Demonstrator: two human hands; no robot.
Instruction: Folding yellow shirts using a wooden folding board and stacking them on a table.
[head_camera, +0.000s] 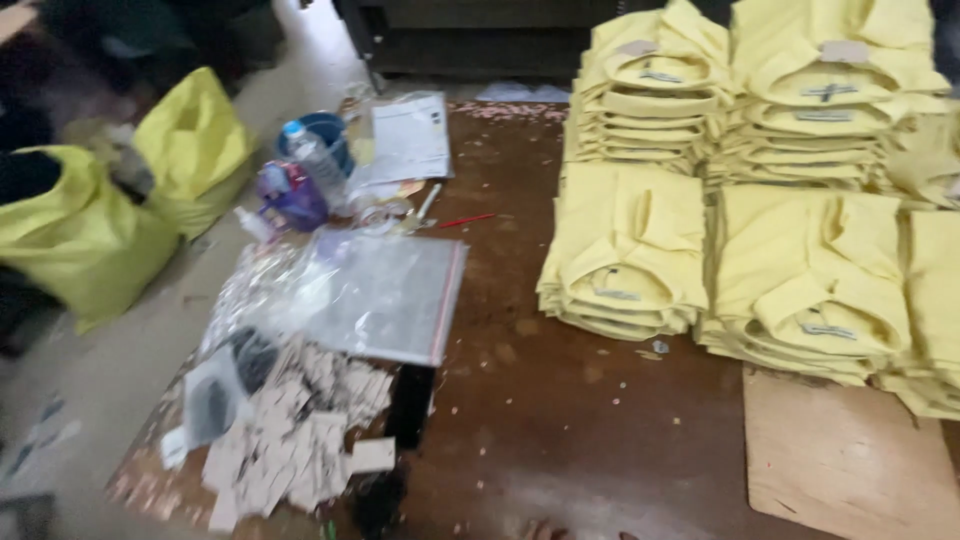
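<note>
Cardboard tags (300, 440) lie in a loose heap at the near left of the dark brown table (560, 420), beside a plain plywood board (850, 460) at the near right. Neither of the person's hands shows anywhere in the view, so whether the fingers are spread, curled or holding something cannot be told. With no hand in sight, the tags are the nearest thing: small, flat, pale brown rectangles, lying at every angle, so the heap has no single direction. They look light and fairly stiff, and would probably be easiest to pinch by an edge, one at a time. Just beyond them lies a clear zip bag (385, 295) with a red strip down its right edge; its long axis runs away from the camera, tilted a little to the left. It looks thin, limp and slippery, best taken at a corner or along the strip. Farther back are a plastic water bottle (315, 160) and a sheet of paper (412, 135). On the right, folded yellow shirts (630, 250) stand in soft, neat stacks, with the collars on the near ones toward the camera. Two yellow bags (85, 235) sit on the floor at left.
</note>
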